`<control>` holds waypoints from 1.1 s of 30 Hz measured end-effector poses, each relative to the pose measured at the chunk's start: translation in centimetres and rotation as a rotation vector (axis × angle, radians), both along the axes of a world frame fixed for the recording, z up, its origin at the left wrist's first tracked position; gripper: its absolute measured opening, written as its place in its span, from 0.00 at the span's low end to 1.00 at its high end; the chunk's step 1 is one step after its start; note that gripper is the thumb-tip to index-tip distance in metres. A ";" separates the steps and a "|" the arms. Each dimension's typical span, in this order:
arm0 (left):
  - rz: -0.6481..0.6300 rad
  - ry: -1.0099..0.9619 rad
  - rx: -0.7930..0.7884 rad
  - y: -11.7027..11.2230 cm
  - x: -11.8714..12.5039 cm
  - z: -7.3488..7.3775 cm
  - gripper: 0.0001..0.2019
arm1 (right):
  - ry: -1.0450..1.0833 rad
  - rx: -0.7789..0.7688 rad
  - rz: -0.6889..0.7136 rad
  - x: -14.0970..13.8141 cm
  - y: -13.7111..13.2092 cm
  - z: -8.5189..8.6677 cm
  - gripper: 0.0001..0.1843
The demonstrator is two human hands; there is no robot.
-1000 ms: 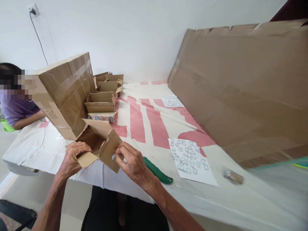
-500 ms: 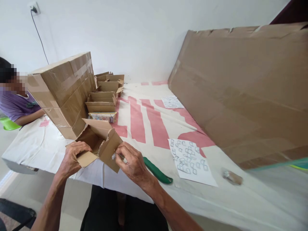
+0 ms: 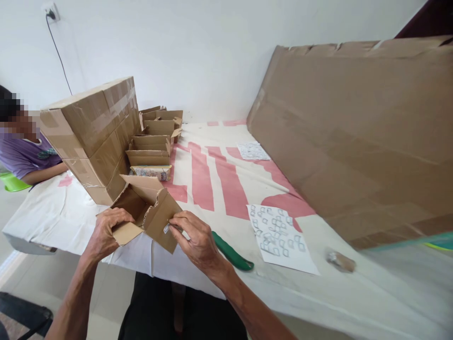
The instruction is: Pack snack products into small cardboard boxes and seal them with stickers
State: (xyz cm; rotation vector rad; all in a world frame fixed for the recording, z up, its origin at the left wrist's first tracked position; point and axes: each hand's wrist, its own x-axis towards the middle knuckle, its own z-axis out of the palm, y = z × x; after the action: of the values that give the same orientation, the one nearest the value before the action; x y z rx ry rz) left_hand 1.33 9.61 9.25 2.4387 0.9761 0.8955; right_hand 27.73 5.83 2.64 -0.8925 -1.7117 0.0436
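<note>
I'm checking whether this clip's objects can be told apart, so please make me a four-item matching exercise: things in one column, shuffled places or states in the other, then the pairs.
Things
1. Left hand
2. Right hand
3. Green object
4. Stack of taped boxes

Places or states
A. Lying beside a sheet of drawn squares
B. Fingertips at a small white label
C. Between the person in purple and a row of open boxes
D. Gripping the held box by its left side

Pairs: 1-D, 2-B, 3-A, 4-C

the right hand (image 3: pixel 198 240) has straightened its fingers slightly beside the cardboard box (image 3: pixel 161 218).
</note>
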 end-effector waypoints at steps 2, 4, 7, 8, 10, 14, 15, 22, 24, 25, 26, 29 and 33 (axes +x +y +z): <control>-0.008 0.002 0.006 0.0 -0.1 -0.1 0.02 | -0.012 0.007 0.007 0.0 0.0 0.2 0.09; -0.010 0.000 0.002 0.0 -0.1 -0.2 0.02 | -0.016 0.016 0.014 0.0 0.0 0.3 0.10; -0.003 -0.004 -0.011 0.0 -0.1 -0.2 0.02 | -0.019 -0.005 0.022 0.0 0.1 0.3 0.11; 0.004 -0.006 -0.013 0.0 0.0 -0.2 0.02 | -0.023 -0.017 0.021 -0.1 0.1 0.3 0.11; 0.015 -0.006 -0.017 0.0 0.0 -0.1 0.02 | -0.035 -0.032 0.013 -0.1 0.1 0.2 0.12; 0.014 -0.002 -0.018 -0.1 0.1 0.1 0.02 | -0.058 -0.016 -0.006 -0.3 0.2 0.2 0.12; 0.012 -0.003 -0.017 -0.1 0.1 0.1 0.02 | -0.062 -0.006 -0.008 -0.4 0.2 0.3 0.12; -0.007 -0.002 0.010 -0.1 0.1 0.1 0.03 | -0.070 0.023 -0.004 -0.4 0.3 0.1 0.12; -0.011 -0.008 0.017 -0.1 0.1 0.1 0.03 | -0.064 0.001 -0.003 -0.4 0.3 -0.1 0.12; -0.012 -0.009 0.018 -0.1 0.1 0.1 0.03 | -0.062 -0.004 -0.003 -0.4 0.3 -0.2 0.12; -0.012 -0.012 0.021 -0.1 0.1 0.1 0.03 | -0.059 -0.005 -0.001 -0.4 0.2 -0.3 0.12; -0.010 -0.019 0.022 0.0 0.1 0.1 0.03 | -0.037 0.003 0.018 -0.3 0.1 -0.5 0.11; -0.004 -0.019 0.013 0.0 -0.1 -0.1 0.03 | -0.006 0.017 0.016 -0.1 -0.1 -0.5 0.11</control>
State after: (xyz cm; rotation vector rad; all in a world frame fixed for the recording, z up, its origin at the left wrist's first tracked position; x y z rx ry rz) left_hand 1.27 9.66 9.12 2.4374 0.9607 0.9249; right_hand 27.68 5.78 2.15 -0.8674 -1.7225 0.0375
